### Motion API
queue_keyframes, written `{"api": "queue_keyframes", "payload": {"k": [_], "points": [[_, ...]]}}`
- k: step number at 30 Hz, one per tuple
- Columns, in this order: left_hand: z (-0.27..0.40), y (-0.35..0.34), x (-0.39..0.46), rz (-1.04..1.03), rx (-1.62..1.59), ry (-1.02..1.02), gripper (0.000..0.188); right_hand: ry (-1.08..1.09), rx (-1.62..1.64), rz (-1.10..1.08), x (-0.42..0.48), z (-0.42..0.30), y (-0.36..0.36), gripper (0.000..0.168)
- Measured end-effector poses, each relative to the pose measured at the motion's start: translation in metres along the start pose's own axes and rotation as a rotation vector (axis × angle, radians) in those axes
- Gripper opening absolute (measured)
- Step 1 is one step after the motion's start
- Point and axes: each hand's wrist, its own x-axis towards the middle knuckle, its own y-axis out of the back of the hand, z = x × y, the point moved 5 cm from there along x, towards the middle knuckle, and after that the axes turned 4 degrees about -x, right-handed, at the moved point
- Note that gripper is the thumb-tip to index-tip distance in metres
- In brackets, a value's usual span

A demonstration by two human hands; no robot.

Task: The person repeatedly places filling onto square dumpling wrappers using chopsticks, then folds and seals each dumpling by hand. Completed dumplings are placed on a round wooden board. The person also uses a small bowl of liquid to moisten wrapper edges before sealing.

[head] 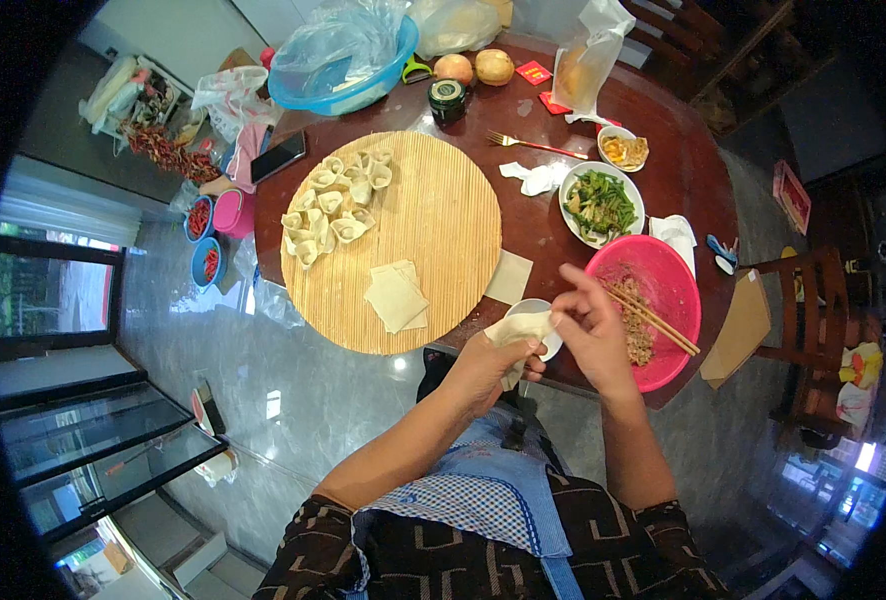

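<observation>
My left hand (497, 369) holds a pale, square dough wrapper (516, 327) over a small white bowl (552, 346) at the table's near edge. The thumb and bent fingers of my right hand (591, 330) are at the wrapper's right corner; whether they pinch it is unclear. Just right of that hand is a pink bowl (681, 279) with minced filling (638, 341), and a pair of wooden chopsticks (654, 319) lies across it. On a round slatted board (443, 217) to the left sit several folded wontons (330, 201) and a small stack of square wrappers (396, 298).
Beyond my right hand stand a plate of cooked greens (600, 202), a small food bowl (623, 148) and a fork (537, 144). A dark jar (447, 102), a blue basin (338, 82) and a phone (278, 157) lie farther back. A wooden chair (803, 307) stands at right.
</observation>
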Motion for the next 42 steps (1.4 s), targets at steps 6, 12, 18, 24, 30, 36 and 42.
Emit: {"api": "queue_keyframes", "payload": {"k": [6,12,18,24,30,36,42], "points": [[-0.007,0.001,0.003,-0.031,-0.082,0.036,0.027,0.188,0.17,-0.045,-0.004,-0.012,-0.013,0.041],[-0.001,0.006,0.003,-0.003,-0.129,-0.021,0.032,0.116,0.173,0.183,-0.01,0.012,0.02,0.027],[-0.003,0.011,0.012,0.058,-0.318,-0.226,0.036,-0.334,-0.165,-0.136,-0.033,0.058,-0.024,0.008],[0.011,0.016,0.014,0.075,-0.29,-0.286,0.032,-0.346,0.199,0.064,-0.035,0.065,-0.035,0.011],[0.006,0.029,0.021,0.172,-0.325,-0.225,0.027,-0.428,0.29,0.087,-0.036,0.074,-0.042,0.012],[0.003,0.033,0.024,0.158,-0.253,-0.272,0.023,-0.439,0.412,0.148,-0.036,0.076,-0.04,0.011],[0.006,0.026,0.02,0.378,-0.077,-0.416,0.017,-0.282,0.702,0.391,-0.034,0.083,-0.059,0.01]]}}
